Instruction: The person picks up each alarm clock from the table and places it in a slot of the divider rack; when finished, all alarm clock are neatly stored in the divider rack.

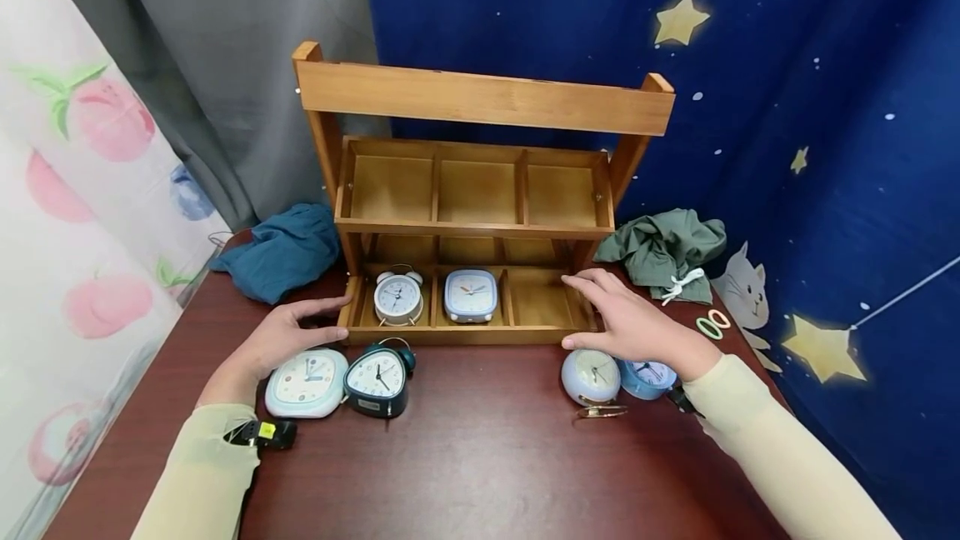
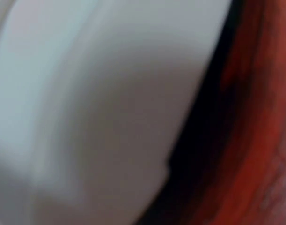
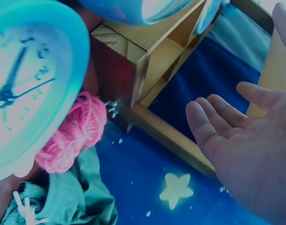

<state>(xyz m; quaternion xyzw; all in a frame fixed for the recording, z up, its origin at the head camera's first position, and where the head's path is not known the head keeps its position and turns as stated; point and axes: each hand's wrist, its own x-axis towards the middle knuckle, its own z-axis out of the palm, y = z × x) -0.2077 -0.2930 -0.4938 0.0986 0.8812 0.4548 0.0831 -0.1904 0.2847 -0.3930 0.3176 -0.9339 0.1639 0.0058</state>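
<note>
A wooden shelf rack (image 1: 480,100) stands on the table. In its lower tray are a white twin-bell alarm clock (image 1: 398,298) and a blue-rimmed square clock (image 1: 471,296). My left hand (image 1: 273,344) is at the tray's left end, fingers and thumb apart, above a pale mint clock (image 1: 303,408). Beside that clock stands a dark green triangular alarm clock (image 1: 377,377). At the tray's right end, my right hand (image 1: 630,319) has its fingers extended, near a round pale-blue clock (image 1: 591,377) and a blue clock (image 1: 647,377). The left wrist view is a blurred pale surface (image 2: 110,117).
Teal cloth (image 1: 281,252) lies left of the rack, and a green drawstring bag (image 1: 663,248) lies right. Two small rings (image 1: 708,327) are near the table's right edge. Pink yarn (image 3: 77,136) shows in the right wrist view. Curtains (image 1: 510,7) hang close behind.
</note>
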